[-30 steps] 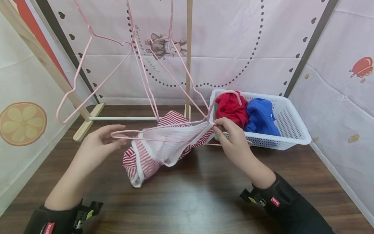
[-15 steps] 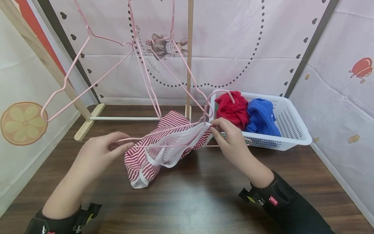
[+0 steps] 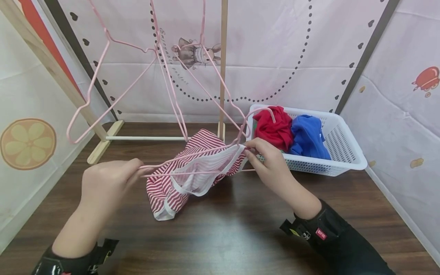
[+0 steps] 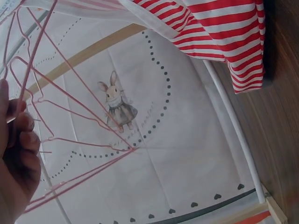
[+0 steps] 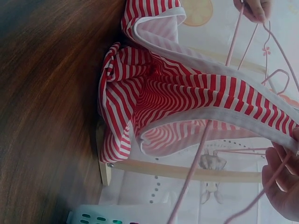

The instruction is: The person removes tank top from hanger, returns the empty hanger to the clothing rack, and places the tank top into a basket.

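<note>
A pink wire hanger lies slantwise above the table, its hook toward the basket. The left hand grips its left end with curled fingers; in the left wrist view those fingers are wrapped around the pink wire. A red-and-white striped garment with white trim droops around the hanger, its lower part bunched on the table. The right hand pinches the garment's strap-like shoulder near the hanger's neck. In the right wrist view, the hanger's wire passes behind the white trim. The right fingertips are partly cut off there.
Several pink hangers hang above, behind the garment. A wooden stand with a post and a white lower bar stands at the back. At right, a white basket holds red cloth and blue cloth.
The left hand has closed from loose fingers onto the hanger's left end. The garment's left edge has slipped off that end and sits lower. The left hanging hanger swung left and back.
</note>
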The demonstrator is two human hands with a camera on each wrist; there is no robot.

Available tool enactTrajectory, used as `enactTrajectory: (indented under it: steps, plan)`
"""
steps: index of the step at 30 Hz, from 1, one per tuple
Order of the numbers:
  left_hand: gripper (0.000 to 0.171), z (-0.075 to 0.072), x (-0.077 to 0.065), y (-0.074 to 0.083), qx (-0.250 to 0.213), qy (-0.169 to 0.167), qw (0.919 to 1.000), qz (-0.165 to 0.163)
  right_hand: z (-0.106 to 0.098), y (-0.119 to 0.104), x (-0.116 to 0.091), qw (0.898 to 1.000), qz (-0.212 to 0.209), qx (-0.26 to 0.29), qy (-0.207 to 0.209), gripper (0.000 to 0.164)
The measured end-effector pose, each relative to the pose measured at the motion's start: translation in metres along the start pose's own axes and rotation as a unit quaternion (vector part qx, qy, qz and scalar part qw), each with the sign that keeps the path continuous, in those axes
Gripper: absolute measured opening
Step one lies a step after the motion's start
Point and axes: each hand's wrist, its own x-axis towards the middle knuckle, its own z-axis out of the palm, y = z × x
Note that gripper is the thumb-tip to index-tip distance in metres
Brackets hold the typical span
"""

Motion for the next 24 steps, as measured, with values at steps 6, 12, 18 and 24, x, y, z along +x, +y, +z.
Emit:
enactTrajectory:
  steps: [6,12,18,24]
  plan:
    - [0.049,-0.007,0.001,0.0,0.025,0.053,0.9983,0.001,-0.002,0.0,0.001,1.0,-0.008,-0.016,-0.01,0.021]
    - [0.052,-0.014,-0.001,-0.005,0.047,0.082,0.9955,-0.01,-0.004,0.005,0.001,0.999,-0.013,-0.03,-0.012,0.022]
    - [0.053,-0.023,-0.007,-0.01,0.055,0.085,0.9944,-0.029,-0.005,0.009,0.0,0.999,0.007,-0.034,-0.023,0.023]
    - [0.056,-0.03,-0.015,-0.018,0.068,0.08,0.9933,-0.048,-0.006,0.014,-0.002,0.998,0.016,-0.046,-0.026,0.023]
